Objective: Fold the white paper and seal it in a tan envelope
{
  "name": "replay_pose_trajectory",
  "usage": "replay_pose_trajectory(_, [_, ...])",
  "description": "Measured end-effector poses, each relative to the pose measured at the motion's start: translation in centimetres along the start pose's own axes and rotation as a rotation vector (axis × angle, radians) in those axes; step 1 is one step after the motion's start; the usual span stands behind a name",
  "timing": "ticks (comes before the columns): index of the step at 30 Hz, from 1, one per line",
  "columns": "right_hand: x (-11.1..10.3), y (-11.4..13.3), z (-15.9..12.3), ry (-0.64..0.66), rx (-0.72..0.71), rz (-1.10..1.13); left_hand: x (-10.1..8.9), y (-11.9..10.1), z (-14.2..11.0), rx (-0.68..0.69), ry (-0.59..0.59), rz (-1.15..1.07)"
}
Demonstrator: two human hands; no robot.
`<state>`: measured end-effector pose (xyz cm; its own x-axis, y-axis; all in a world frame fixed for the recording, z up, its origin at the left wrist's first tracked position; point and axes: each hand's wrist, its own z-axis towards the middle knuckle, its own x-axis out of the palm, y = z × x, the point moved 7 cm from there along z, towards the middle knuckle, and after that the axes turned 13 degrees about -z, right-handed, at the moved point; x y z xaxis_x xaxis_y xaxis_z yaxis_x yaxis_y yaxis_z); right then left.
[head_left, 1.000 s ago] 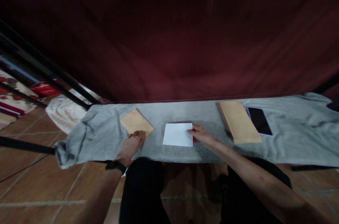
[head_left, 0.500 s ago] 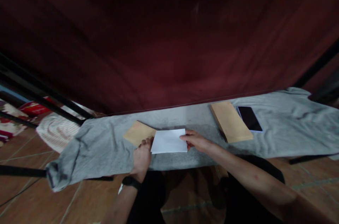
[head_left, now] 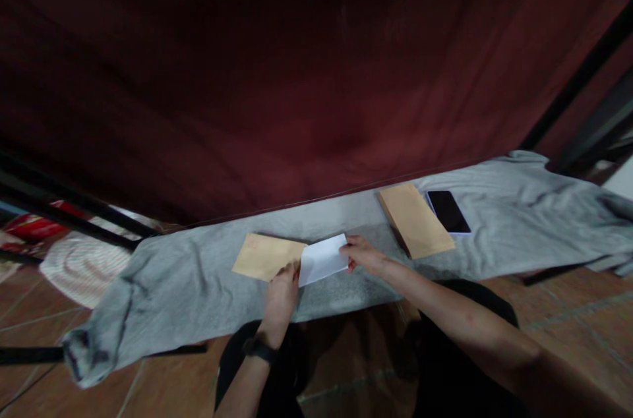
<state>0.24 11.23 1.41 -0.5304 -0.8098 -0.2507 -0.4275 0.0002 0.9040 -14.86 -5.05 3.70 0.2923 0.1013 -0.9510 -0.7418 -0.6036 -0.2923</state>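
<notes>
A white sheet of paper lies tilted on the grey cloth, its left edge meeting a single brown envelope. My left hand is closed at the spot where the envelope's right end and the paper's left edge meet. The paper's right edge is pinched by my right hand. I wear a black watch on my left wrist.
A stack of brown envelopes lies at the right, with a dark phone beside it. A dark red curtain hangs behind the bench. Black metal bars and striped fabric are at the left. Tiled floor lies below.
My right hand has slid the white paper left until it meets the brown envelope. My left hand has moved from the envelope's near corner to the paper's left edge. The view has tilted.
</notes>
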Motion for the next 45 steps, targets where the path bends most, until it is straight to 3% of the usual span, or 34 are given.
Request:
replay_pose_trajectory(15, [-1.1, -0.6, 0.5, -0.128, 0.034, 0.128, 1.0, -1.6, 0.7, -0.028, 0.021, -0.012])
replay_pose_trajectory(21, [-1.3, -1.1, 1.0, -0.186, 0.031, 0.149, 0.3, -2.0, 1.5, -0.035, 0.045, -0.062])
replay_pose_trajectory(26, [-1.7, -1.4, 1.5, -0.236, -0.011, 0.085, 0.2, -2.6, 2.2, -0.039, 0.062, -0.144])
replay_pose_trajectory(32, [-0.7, -1.9, 1.9, -0.247, -0.057, 0.003, 0.4, -3.5, 2.7, -0.016, 0.067, -0.242])
replay_pose_trajectory(39, [1.0, -2.1, 2.0, -0.198, -0.059, -0.055, 0.4, -6.1, 2.4, -0.016, 0.06, -0.207])
replay_pose_trajectory(45, [0.9, -2.2, 2.2, -0.234, -0.053, -0.147, 0.9, -8.6, 1.4, 0.012, 0.064, -0.14])
